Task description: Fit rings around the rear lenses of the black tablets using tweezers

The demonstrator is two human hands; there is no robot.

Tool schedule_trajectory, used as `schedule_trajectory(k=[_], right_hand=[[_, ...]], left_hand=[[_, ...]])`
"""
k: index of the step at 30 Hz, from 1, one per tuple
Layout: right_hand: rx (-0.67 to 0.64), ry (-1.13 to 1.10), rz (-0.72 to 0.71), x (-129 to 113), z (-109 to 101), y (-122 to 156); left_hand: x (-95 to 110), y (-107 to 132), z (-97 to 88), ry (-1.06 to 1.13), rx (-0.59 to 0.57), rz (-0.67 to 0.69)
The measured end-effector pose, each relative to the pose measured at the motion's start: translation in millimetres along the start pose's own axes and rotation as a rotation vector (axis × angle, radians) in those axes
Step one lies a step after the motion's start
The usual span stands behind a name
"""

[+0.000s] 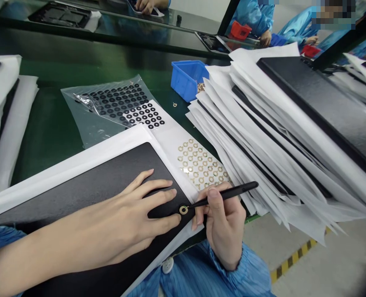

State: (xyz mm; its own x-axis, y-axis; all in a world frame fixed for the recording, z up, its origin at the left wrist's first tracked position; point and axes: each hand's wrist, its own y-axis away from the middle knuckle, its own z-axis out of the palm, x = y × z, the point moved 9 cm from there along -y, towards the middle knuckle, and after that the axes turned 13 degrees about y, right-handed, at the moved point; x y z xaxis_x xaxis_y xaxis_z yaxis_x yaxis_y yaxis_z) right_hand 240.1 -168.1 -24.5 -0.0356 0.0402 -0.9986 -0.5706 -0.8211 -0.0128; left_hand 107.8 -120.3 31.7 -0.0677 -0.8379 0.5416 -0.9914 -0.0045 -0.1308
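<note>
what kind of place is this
Probably a factory assembly line, likely for electronics: people in blue smocks work along a green workbench, with stacks of black panels in white paper and a sheet of small gold rings.

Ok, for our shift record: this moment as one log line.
left hand: on black panel | right hand: black stylus | gold ring: at panel edge

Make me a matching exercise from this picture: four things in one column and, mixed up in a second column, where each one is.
1. Gold rings
2. Black rings
3. Blue bin
4. Black tool

A. In the right hand
B. Alongside the black panel
C. Partly under clear plastic
D. Beside the paper stack

Right pairs: 1-B, 2-C, 3-D, 4-A.
</note>
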Motion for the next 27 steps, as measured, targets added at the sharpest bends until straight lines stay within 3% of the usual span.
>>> schedule_trajectory(k=[10,17,22,27], right_hand=[[0.025,0.033,-0.011,-1,-3,1],[0.011,0.132,-0.096,-8,-2,1],[0.067,0.233,-0.223,-24,-2,7],[0.175,0.210,-0.260,-28,-8,14]], left_hand=[[-1,-1,-0.8,0.010,-0.001,-0.011],[-1,-1,2.4,-0.030,-0.026,-0.006],[-3,0,3.8,-0.108,-0.024,-0.021],[3,-2,-1.7,-0.102,0.008,0.010]])
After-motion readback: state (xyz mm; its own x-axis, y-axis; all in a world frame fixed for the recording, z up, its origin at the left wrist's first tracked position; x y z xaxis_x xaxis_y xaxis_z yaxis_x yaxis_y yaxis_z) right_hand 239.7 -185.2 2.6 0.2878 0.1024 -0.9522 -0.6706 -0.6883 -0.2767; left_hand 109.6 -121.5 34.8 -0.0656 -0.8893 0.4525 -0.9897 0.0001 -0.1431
